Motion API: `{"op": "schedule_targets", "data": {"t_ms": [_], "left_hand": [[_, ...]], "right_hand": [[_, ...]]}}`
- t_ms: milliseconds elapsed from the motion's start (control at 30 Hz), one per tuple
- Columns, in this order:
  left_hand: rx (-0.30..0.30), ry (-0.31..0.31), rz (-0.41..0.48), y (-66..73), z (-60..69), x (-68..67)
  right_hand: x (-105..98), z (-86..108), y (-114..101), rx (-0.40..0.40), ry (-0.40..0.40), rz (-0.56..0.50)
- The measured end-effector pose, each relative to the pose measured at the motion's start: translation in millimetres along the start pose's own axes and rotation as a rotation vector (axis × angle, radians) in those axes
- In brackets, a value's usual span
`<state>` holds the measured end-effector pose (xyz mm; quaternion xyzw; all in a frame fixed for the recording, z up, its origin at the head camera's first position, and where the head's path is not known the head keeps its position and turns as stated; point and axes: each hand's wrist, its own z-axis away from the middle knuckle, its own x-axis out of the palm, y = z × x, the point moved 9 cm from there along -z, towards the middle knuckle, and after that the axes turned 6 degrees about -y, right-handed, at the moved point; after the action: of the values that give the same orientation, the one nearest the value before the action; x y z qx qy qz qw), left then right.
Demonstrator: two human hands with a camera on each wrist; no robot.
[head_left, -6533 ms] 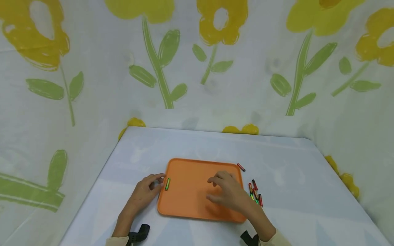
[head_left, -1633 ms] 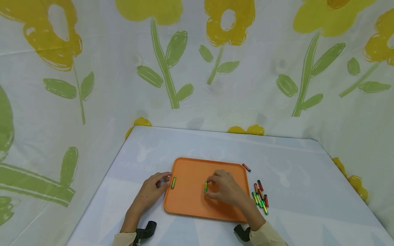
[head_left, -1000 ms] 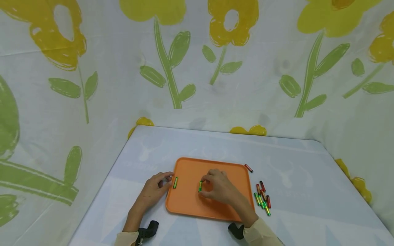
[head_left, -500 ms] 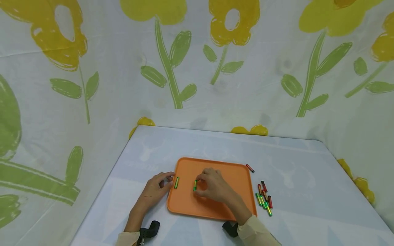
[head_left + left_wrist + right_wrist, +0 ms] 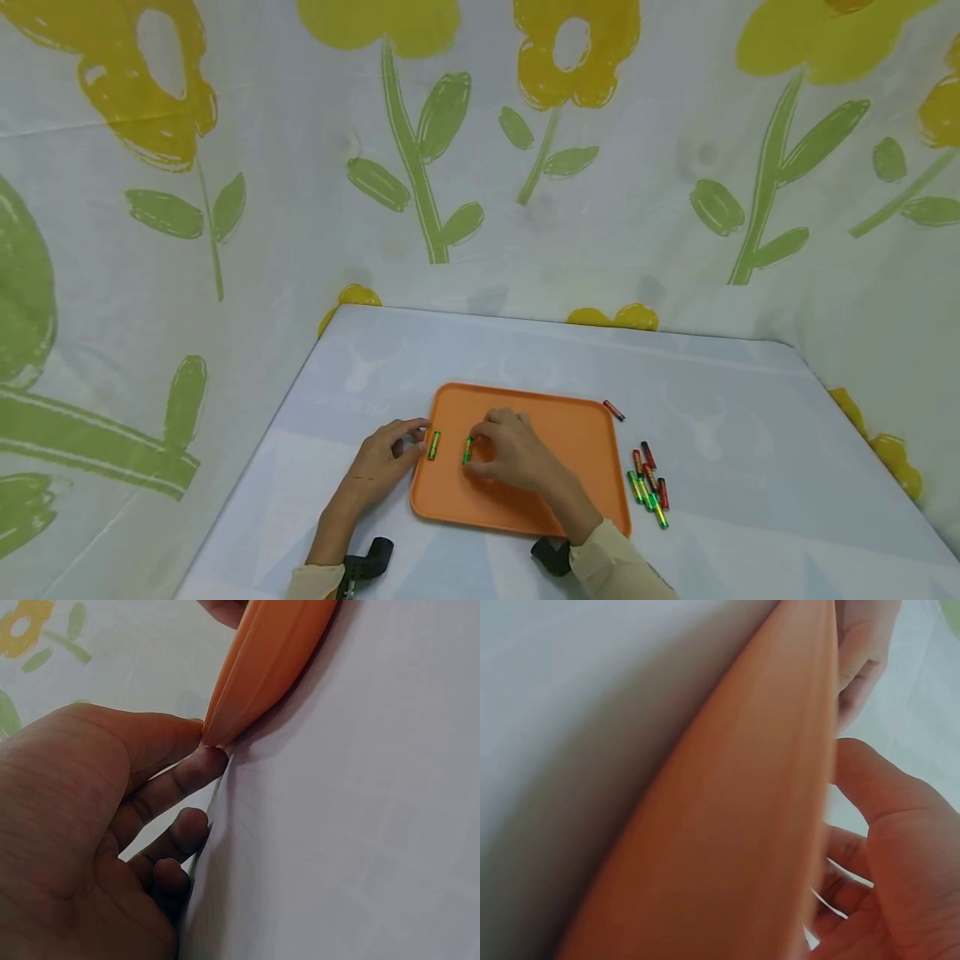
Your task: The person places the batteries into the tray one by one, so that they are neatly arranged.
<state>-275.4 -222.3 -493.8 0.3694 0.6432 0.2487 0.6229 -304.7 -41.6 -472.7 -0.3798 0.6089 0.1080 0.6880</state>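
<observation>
An orange tray [image 5: 555, 433] lies on the table, its side wall close up in the left wrist view [image 5: 274, 664] and the right wrist view [image 5: 727, 802]. My left hand [image 5: 381, 467] pinches the tray's left rim between thumb and finger, seen also in the left wrist view as a hand [image 5: 82, 802]. Over the tray's left part, my right hand [image 5: 517, 452] holds a small green battery [image 5: 467, 450] by its ends, roughly upright in the picture. Another green battery [image 5: 434, 445] lies along the left rim. In the right wrist view the tray wall hides the fingertips of my right hand [image 5: 907, 847].
Right of the tray, several red batteries [image 5: 663, 493] and green batteries [image 5: 660, 512] lie in a loose cluster on the white table [image 5: 750, 433]. A single red battery [image 5: 613, 410] lies near the tray's back right corner. A flower-printed cloth [image 5: 615, 208] stands behind.
My right hand, empty in the oldest frame, now holds a green battery and has moved left across the tray, closer to the other battery. My left hand stays at the rim.
</observation>
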Motion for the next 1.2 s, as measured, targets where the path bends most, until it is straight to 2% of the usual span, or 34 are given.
{"op": "schedule_targets", "data": {"t_ms": [167, 700, 1000, 1200], "left_hand": [[0.017, 0.001, -0.008, -2.0, -1.0, 1.0], [-0.015, -0.017, 0.010, -5.9, -1.6, 1.9], [-0.021, -0.007, 0.003, -4.0, 0.0, 1.1], [-0.009, -0.007, 0.002, -4.2, -0.9, 0.9]], "right_hand": [[1.4, -3.5, -4.9, -0.037, 0.024, 0.013], [12.5, -17.3, -13.2, -0.057, 0.019, 0.033], [13.1, -20.8, -19.5, -0.079, 0.039, 0.021], [13.1, -24.2, -20.8, -0.056, 0.025, 0.017]]}}
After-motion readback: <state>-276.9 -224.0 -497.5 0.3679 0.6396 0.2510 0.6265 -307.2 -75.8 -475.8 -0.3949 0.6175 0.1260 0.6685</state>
